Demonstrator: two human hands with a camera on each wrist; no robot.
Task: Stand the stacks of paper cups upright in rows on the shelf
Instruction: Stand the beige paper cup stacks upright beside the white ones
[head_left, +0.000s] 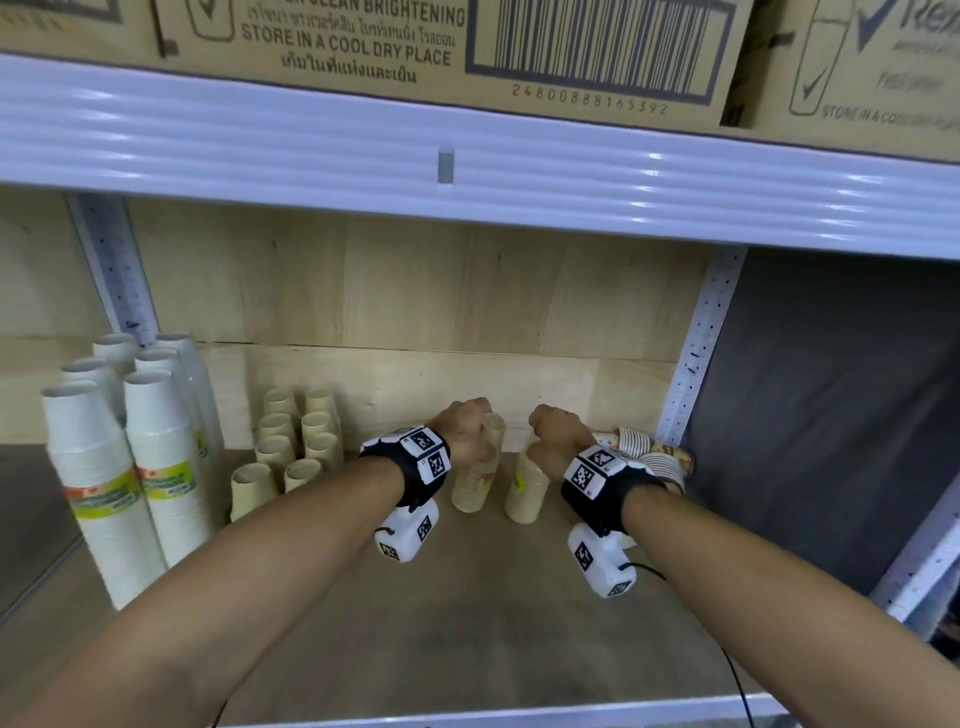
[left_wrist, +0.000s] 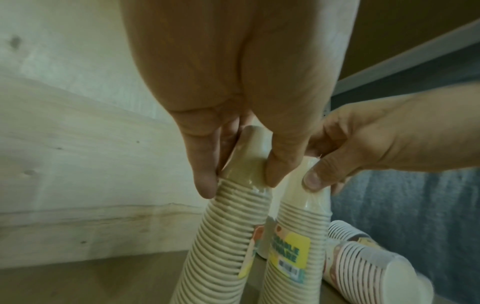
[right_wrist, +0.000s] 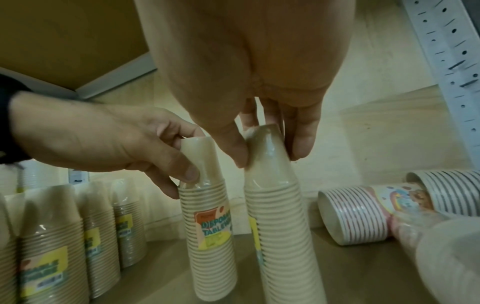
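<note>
Two plastic-wrapped beige cup stacks stand side by side on the wooden shelf board (head_left: 467, 623), a small gap between them. My left hand (head_left: 478, 431) (left_wrist: 240, 181) pinches the top of the left beige stack (head_left: 470, 488) (left_wrist: 221, 246) (right_wrist: 207, 216) between thumb and fingers. My right hand (head_left: 540, 441) (right_wrist: 270, 158) grips the top of the right beige stack (head_left: 527, 491) (left_wrist: 298, 236) (right_wrist: 280, 226) the same way. Two rows of upright beige stacks (head_left: 291, 447) (right_wrist: 64, 226) stand to the left. Patterned cup stacks (head_left: 649, 452) (left_wrist: 363, 263) (right_wrist: 363, 214) lie on their sides at the right.
Tall white cup stacks (head_left: 130, 467) stand in rows at the far left. A perforated metal upright (head_left: 701, 343) bounds the bay on the right. The shelf above (head_left: 467, 171) carries cardboard boxes (head_left: 363, 41). Bare board lies in front of the two held stacks.
</note>
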